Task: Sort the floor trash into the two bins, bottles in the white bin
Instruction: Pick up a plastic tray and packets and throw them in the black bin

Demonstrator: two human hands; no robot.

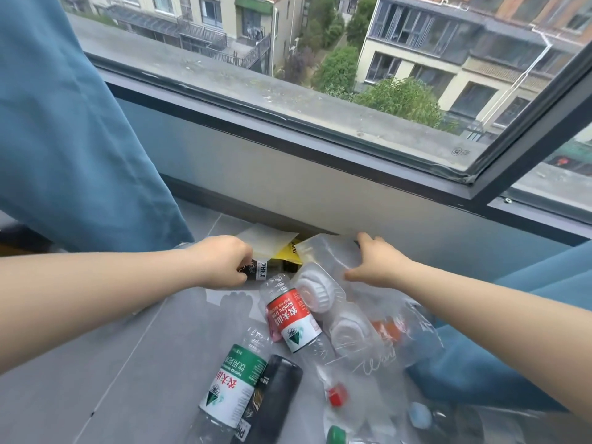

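Hands both busy: left hand (221,264) grips a dark bottle (260,271) on the floor (112,379) by the wall (288,187), right hand (374,261) holds a clear plastic tray (323,283) by its edge. Probably smartest to lift the bottle clear of the paper (269,241) and yellow wrapper (290,253) just beside it. Red-label bottle (293,318) and green-label bottle (234,386) lie nearer; no bins visible.

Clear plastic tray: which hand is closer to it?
Right. The right hand grips the clear plastic tray at its far end; the left hand holds a dark-labelled bottle left of it.
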